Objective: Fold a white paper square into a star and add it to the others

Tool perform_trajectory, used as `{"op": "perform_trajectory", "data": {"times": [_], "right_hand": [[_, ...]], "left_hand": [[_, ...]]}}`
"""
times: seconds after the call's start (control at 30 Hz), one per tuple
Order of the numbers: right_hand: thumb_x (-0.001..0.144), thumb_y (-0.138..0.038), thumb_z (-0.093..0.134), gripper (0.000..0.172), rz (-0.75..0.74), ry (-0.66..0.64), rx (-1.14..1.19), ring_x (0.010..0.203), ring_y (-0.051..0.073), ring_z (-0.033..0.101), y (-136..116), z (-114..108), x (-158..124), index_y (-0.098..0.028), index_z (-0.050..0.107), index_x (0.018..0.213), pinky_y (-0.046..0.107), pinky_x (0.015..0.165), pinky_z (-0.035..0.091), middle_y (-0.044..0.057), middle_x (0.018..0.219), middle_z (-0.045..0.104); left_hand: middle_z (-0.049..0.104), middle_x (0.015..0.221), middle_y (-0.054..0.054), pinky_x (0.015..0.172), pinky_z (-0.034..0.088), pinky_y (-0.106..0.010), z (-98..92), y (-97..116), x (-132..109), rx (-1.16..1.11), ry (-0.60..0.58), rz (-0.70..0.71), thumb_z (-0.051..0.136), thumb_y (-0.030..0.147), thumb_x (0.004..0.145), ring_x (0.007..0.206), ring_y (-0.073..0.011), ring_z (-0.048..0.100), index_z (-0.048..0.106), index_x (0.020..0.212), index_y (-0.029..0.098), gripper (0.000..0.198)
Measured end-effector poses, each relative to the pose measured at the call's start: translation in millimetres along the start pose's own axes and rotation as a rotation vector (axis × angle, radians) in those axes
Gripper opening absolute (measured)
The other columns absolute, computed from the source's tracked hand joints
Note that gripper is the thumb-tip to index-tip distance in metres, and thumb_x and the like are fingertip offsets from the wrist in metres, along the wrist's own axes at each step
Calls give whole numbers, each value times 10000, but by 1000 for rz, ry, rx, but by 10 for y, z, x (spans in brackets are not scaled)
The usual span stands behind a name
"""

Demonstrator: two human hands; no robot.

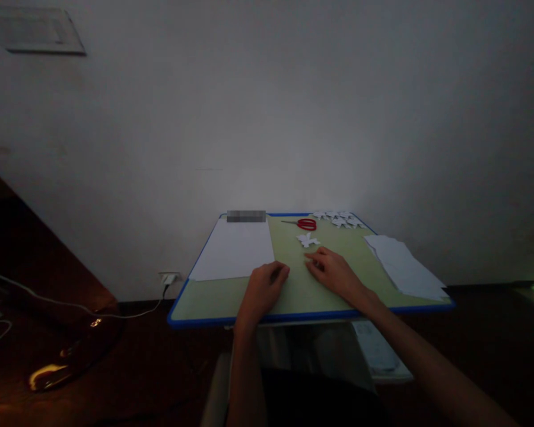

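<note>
A white paper cutout with a jagged, star-like outline (308, 240) lies on the pale green tabletop (289, 299). Just in front of it is my right hand (333, 273), its thumb and fingers slightly apart and nothing in them; it does not touch the cutout. My left hand (263, 287) rests near the lower right corner of a large white sheet (235, 249), loosely curled, with a gap between thumb and fingers and no object visible there. Beyond the cutout lie red-handled scissors (306, 224), blades pointing left.
Several similar paper cutouts (340, 219) sit at the far right by the wall. A stack of white paper with a wavy edge (403, 267) lies along the right side. The table has a blue rim (200, 323). A charger cable (137, 313) runs from a wall socket (168, 277) at left.
</note>
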State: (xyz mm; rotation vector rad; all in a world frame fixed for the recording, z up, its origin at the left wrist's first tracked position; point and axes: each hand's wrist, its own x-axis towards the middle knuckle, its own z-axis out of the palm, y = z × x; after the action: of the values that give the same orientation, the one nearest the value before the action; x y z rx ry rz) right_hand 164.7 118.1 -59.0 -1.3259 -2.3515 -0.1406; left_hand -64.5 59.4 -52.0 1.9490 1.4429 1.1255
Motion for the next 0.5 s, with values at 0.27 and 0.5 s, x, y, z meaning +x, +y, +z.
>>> {"op": "perform_trajectory", "data": {"times": [0.27, 0.5], "right_hand": [[955, -133, 636, 294, -43, -2, -56, 1193, 297, 603, 416, -44, 525, -169, 775, 1212, 431, 1040, 470, 172, 1301, 670], [1034, -232, 559, 266, 25, 49, 38, 1138, 272, 660, 427, -27, 619, -153, 772, 1172, 426, 1018, 505, 154, 1227, 738]], "left_hand": [[812, 894, -75, 781, 501, -325, -19, 5, -5, -3, 0, 3, 547, 386, 998, 832, -235, 728, 776, 912, 188, 314], [814, 897, -71, 784, 503, -328, -17, -2, -11, -6, 4, 11, 537, 394, 1003, 837, -236, 732, 772, 902, 195, 324]]}}
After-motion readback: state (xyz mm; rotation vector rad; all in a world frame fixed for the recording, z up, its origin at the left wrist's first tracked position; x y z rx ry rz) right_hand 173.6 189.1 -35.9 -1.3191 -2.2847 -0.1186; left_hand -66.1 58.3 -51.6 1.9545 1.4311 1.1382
